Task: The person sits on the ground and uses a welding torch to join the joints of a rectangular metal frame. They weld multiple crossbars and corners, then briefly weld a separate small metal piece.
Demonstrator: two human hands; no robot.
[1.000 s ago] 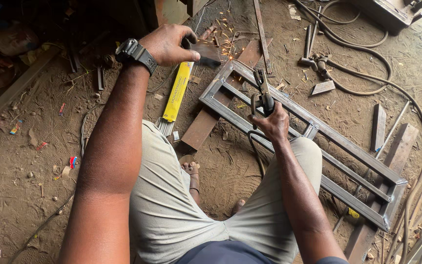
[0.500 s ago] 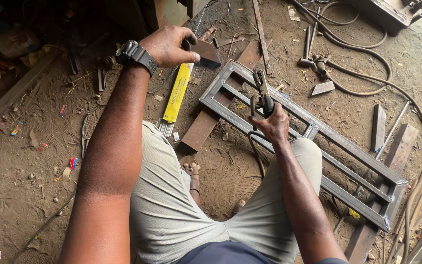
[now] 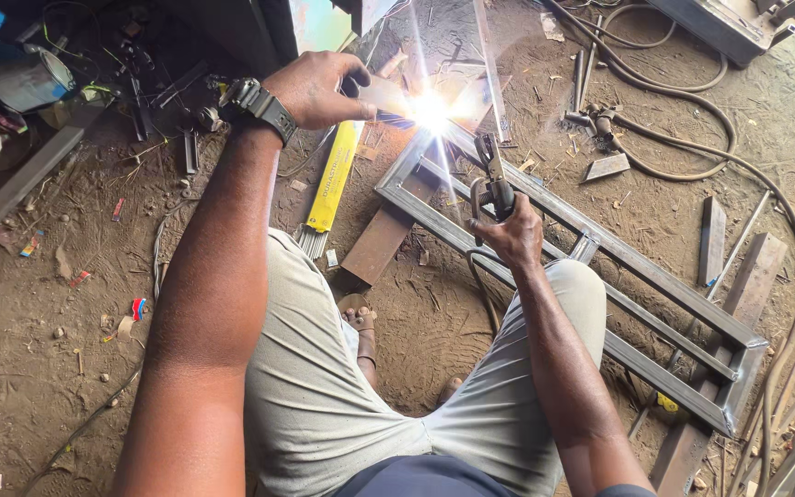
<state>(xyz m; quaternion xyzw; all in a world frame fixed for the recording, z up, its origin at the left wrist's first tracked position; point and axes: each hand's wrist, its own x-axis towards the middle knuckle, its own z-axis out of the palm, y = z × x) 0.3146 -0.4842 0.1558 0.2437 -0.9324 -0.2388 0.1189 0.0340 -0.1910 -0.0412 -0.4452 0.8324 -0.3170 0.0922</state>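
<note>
Dirt floor (image 3: 39, 304), welding arc (image 3: 431, 112), steel frame (image 3: 637, 267)

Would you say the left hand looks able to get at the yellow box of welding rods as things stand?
Probably not straight away: the left hand is closed on a dark shield by the arc, though the yellow box lies uncovered on the ground just below it.

Dusty dirt floor (image 3: 39, 368), scattered metal offcuts (image 3: 712, 241)

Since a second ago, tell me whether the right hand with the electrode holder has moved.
No. The right hand grips the electrode holder over the same spot of the metal frame; only a bright arc is new.
</note>
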